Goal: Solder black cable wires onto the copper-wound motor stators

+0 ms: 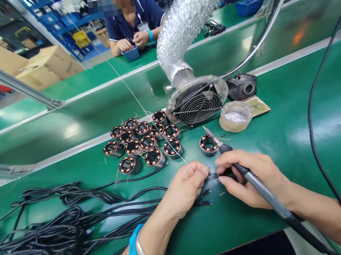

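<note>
My right hand (255,178) is closed around a soldering iron (247,173), its tip pointing up and away over a single copper-wound motor stator (207,151). Thumb and fingertips of that hand also come together near small wire ends, beside something dark that I cannot make out. My left hand (184,188) is pinched shut just left of them. A thin silvery wire (139,102) slants down from above into its fingers. Cut ends of black cables (205,202) lie under the left hand. Several more stators (154,157) stand grouped beyond it.
Black cables (55,244) are heaped at left. A fume extractor fan (199,104) on a silver duct (181,20), a pot (236,122) of silvery bits and an iron stand (244,88) stand behind. The iron's cord (314,128) loops at right. A co-worker (135,23) sits opposite.
</note>
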A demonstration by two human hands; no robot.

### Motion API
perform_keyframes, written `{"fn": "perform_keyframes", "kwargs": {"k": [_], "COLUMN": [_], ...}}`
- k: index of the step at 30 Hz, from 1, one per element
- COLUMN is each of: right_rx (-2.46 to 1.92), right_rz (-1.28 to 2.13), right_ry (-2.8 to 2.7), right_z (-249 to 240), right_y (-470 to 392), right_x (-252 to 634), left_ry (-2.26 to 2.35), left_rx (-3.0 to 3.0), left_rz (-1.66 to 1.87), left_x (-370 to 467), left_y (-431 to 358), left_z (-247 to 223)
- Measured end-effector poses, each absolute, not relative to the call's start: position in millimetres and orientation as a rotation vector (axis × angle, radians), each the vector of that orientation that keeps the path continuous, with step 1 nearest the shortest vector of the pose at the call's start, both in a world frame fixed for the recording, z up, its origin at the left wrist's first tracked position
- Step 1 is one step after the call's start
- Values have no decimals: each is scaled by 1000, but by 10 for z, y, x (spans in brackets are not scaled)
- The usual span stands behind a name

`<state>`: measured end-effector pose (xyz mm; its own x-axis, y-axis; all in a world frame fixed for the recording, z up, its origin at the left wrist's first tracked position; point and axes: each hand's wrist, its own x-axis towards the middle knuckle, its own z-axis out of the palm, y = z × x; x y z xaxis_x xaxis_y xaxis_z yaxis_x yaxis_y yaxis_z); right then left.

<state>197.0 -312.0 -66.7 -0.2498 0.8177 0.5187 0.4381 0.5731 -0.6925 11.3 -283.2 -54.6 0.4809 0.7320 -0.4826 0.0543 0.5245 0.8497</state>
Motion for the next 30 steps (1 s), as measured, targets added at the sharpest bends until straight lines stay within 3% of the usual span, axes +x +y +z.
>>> {"fn": "perform_keyframes", "kwargs": {"k": [3, 11, 30], "right_rx": [-1024, -998, -917], "right_rz": [593, 357, 593], "right_ry": [-1887, -1877, -1577], "right_z": [-689, -734, -616], "right_y": [-3131, -3082, -3303], "right_x": [1948, 1975, 2362], "left_ry": [1008, 1086, 1215], "left_rx": [914, 935, 1137], "left_rz": [524, 608, 665], "left_x": [125, 193, 233], "left_y": [-2886, -3016, -3128], "left_z": [-553, -632, -716]}}
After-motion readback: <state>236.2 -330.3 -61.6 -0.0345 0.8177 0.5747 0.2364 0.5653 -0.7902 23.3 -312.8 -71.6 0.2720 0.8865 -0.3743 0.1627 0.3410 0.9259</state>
